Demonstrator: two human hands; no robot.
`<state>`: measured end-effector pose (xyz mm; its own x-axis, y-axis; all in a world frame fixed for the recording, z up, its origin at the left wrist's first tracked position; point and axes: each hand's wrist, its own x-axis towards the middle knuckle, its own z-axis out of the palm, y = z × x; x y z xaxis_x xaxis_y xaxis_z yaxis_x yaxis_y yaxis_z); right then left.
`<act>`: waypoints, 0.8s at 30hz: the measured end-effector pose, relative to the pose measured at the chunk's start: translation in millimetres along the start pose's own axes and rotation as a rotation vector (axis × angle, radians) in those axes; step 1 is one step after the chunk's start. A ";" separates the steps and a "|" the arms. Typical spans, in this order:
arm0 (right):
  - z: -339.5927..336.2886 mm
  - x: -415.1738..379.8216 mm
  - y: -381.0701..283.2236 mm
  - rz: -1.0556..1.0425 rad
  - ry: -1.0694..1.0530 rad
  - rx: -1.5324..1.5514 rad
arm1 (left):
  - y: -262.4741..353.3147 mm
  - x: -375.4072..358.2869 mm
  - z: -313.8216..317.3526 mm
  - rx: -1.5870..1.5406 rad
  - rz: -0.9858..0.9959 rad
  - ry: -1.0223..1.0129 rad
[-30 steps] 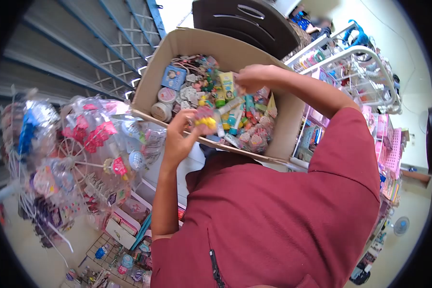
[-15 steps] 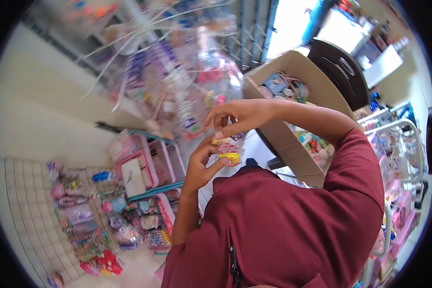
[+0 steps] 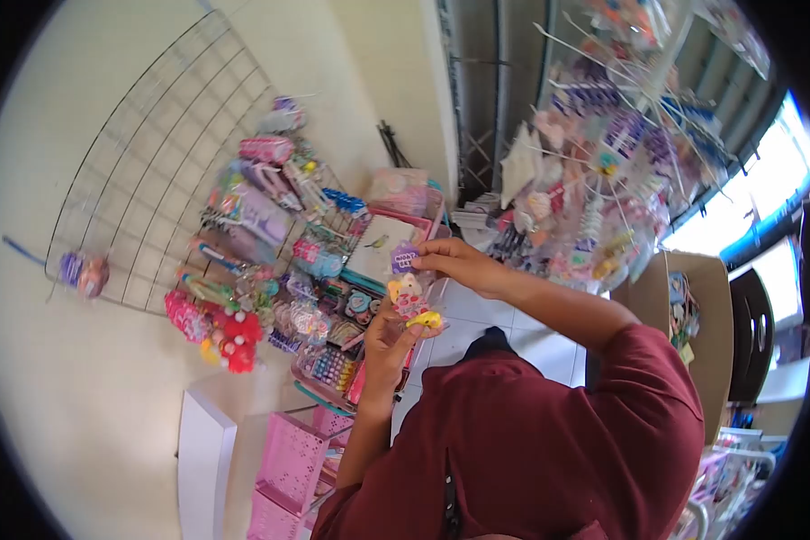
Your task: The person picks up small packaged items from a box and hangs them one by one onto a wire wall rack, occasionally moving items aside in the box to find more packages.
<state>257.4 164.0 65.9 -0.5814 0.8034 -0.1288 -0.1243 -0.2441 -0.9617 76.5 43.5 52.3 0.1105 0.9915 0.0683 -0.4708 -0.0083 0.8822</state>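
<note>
Holding the packet: we have a small clear packet (image 3: 411, 297) of yellow and reddish-pink pieces near the centre of the frame, between our left hand (image 3: 390, 344) and right hand (image 3: 457, 267).
Left hand: thumb and fingers pinching the lower end, beside the yellow piece (image 3: 426, 320) — probably to steady it from below while leaving the front uncovered.
Right hand: fingertips pinching the purple card (image 3: 404, 259) at the top, likely because a flat edge is easy to grip.
Wire grid (image 3: 133, 135): upper left of the frame, against the pale wall, with packaged trinkets (image 3: 259, 216) hung on it, presumably so that they face outward.
White stand (image 3: 646, 94): upper right of the frame, its arms carrying bagged goods — fanned out, we judge, so each arm can be reached.
Pink baskets (image 3: 288, 457): lower left of the frame, near a white panel (image 3: 203, 459); we cannot make out most of their contents.
Cardboard box (image 3: 706, 355): right of the frame, next to a dark chair back (image 3: 751, 335); we see only part of its inside.
</note>
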 end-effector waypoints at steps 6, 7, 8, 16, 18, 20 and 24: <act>9.1 102.5 -42.9 -0.288 0.156 0.347 | -13.9 -37.1 -53.8 0.129 0.186 0.258; 2.4 122.6 -58.8 -0.340 0.246 0.360 | -14.2 -44.6 -58.4 0.072 0.147 0.295; -6.6 142.6 -76.2 -0.403 0.282 0.266 | -14.9 -53.1 -61.6 0.017 0.101 0.333; -47.2 270.3 -131.4 -0.569 0.297 0.088 | -17.0 -59.8 -77.6 0.056 0.122 0.654; -50.6 281.3 -132.4 -0.563 0.275 0.070 | -19.9 -50.4 -84.4 0.057 0.131 0.655; -50.0 280.4 -128.8 -0.526 0.287 -0.017 | -18.6 -41.0 -86.9 0.062 0.136 0.653; -47.7 286.1 -123.4 -0.481 0.295 -0.030 | -14.9 -22.5 -86.2 0.061 0.102 0.689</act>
<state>144.8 449.9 136.3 -0.2148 0.9391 0.2683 -0.2943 0.1997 -0.9346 5.6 32.4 -2.6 -0.5215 0.8415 -0.1412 -0.3974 -0.0931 0.9129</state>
